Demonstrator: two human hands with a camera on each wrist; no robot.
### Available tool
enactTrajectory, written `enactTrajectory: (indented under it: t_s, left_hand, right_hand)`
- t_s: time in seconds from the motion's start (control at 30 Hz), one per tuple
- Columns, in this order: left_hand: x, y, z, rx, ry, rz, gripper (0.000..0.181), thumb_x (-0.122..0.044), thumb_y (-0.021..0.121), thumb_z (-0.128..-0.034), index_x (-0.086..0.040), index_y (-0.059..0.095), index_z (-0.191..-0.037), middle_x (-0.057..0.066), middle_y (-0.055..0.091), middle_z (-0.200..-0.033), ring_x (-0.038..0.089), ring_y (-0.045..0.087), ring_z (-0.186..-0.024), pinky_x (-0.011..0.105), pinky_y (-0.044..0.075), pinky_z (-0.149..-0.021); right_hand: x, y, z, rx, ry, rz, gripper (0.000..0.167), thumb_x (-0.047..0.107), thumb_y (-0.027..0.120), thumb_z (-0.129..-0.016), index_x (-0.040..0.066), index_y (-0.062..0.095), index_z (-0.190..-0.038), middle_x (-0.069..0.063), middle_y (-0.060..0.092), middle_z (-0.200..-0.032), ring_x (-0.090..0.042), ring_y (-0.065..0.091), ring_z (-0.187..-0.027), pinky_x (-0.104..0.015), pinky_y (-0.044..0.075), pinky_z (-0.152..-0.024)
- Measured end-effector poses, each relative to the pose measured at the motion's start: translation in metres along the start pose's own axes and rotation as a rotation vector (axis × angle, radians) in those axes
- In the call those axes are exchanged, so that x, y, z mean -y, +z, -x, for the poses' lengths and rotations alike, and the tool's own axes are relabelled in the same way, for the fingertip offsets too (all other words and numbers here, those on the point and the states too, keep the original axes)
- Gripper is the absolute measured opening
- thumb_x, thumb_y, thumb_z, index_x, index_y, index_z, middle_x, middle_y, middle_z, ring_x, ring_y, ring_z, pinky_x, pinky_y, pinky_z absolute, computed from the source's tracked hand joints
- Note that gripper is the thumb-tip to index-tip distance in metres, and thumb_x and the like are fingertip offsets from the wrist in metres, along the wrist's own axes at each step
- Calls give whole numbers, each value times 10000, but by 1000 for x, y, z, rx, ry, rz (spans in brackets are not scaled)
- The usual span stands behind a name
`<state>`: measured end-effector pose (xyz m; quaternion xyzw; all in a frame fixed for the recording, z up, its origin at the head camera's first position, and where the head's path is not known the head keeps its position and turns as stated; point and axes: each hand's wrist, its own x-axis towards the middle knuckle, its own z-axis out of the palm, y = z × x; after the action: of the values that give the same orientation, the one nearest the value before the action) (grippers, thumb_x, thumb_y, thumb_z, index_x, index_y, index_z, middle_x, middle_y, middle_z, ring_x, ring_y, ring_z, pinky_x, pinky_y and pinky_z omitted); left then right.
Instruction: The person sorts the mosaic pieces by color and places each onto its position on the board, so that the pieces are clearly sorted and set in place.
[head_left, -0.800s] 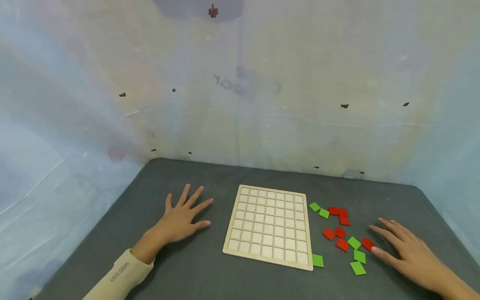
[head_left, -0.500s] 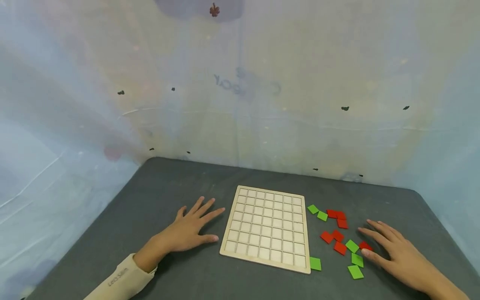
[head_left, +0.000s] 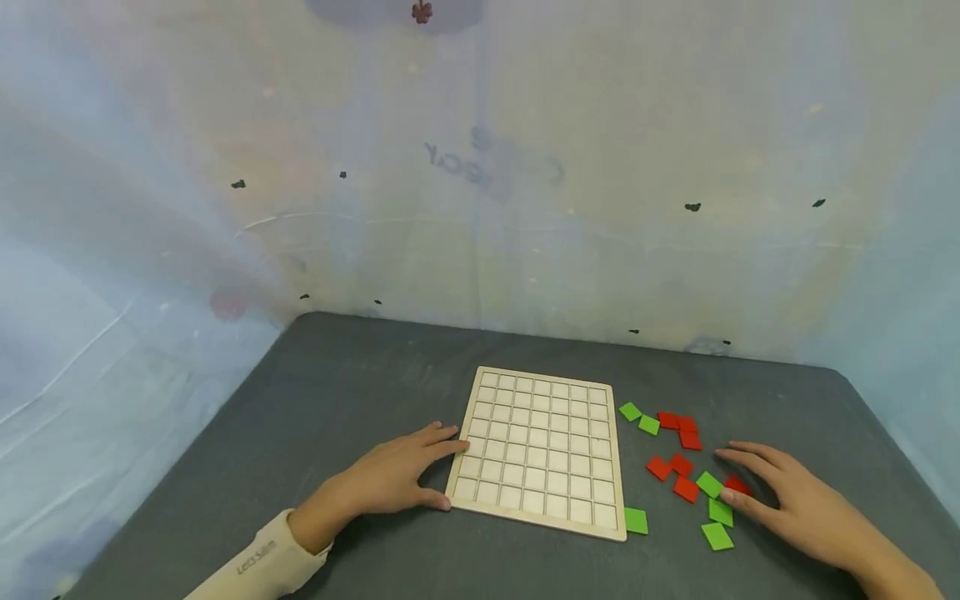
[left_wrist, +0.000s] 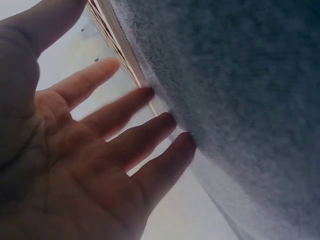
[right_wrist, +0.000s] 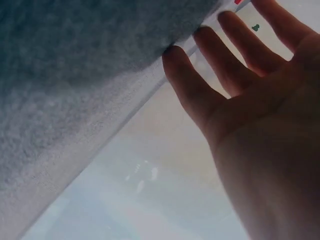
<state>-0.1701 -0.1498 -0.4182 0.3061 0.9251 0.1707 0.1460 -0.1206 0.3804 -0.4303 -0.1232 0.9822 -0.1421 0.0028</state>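
A pale wooden board [head_left: 536,450] with a grid of square recesses lies flat on the dark table. At its left edge is the left hand [head_left: 390,475], thumb by the lower left corner and a fingertip on the rim; its fingers [left_wrist: 135,145] are spread and nearly straight in the left wrist view. Right of the board lie several red tiles [head_left: 686,489] and green tiles [head_left: 717,537]. The right hand [head_left: 806,508] rests beside them, fingers relaxed, thumb tip near a green tile [head_left: 721,512] and partly over a red one [head_left: 738,485]. It holds nothing.
The dark table [head_left: 360,367] has a pale curtain [head_left: 525,208] with small dark marks hanging behind it and at both sides. One green tile [head_left: 636,521] touches the board's lower right edge.
My left hand has moved right, from the table to the board's left edge, and its fingers are less spread. The right hand has shifted slightly left, its thumb closer to the green tiles.
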Motion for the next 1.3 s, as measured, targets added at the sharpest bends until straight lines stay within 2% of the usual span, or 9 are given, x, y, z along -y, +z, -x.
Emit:
enactTrajectory:
  t_s: [0.17,0.37,0.6,0.8,1.0,1.2,1.3]
  left_hand:
    - [-3,3,0,-21,-5,-53,819,-570,716,-815,-261,432,-1518,3,345,-1616,328,292,-1506,610,389,-1065]
    - [-5,3,0,-58,7,-121,790,-598,709,-810,-272,472,-1489,-1,389,-1592,314,336,-1487,633,395,-1042]
    - [0,8,2,-84,51,-260,748,-669,622,-839,-299,474,-1472,-3,419,-1571,305,387,-1459,626,439,-994]
    - [1,9,-2,-93,68,-314,750,-714,556,-857,-323,447,-1487,-32,414,-1573,294,399,-1452,657,434,-974]
    - [-3,4,-7,-99,73,-292,741,-709,588,-841,-336,465,-1469,-43,423,-1564,299,393,-1452,688,398,-993]
    - [-1,4,-3,-83,6,-187,735,-692,668,-793,-377,501,-1436,-78,429,-1559,284,358,-1476,727,320,-1030]
    - [1,4,-1,-75,1,-165,726,-651,701,-790,-383,503,-1435,-83,433,-1558,280,355,-1479,737,303,-1035]
  right_hand:
    - [-2,-5,-1,30,30,5,539,524,633,-938,178,598,-1350,-161,565,-1352,-449,537,-1210,-632,448,-852]
    - [-4,-5,2,7,20,35,524,526,681,-899,191,629,-1299,-126,606,-1299,-421,579,-1172,-605,472,-833]
    - [-4,-2,3,-2,14,34,502,544,729,-845,208,679,-1214,-81,632,-1230,-374,614,-1117,-575,497,-820]
    - [-6,-4,2,-17,-15,62,410,506,738,-851,223,706,-1145,-2,645,-1148,-303,631,-1033,-517,519,-806]
    - [-7,-6,3,-26,-25,88,378,464,754,-850,210,718,-1127,-11,655,-1127,-299,634,-1022,-519,519,-806]
    - [-7,-5,3,-34,-28,83,347,461,754,-851,243,718,-1119,44,651,-1100,-260,630,-992,-489,521,-795]
    - [-7,-4,4,-34,-35,87,331,461,750,-854,260,718,-1116,89,638,-1068,-205,624,-953,-447,522,-773]
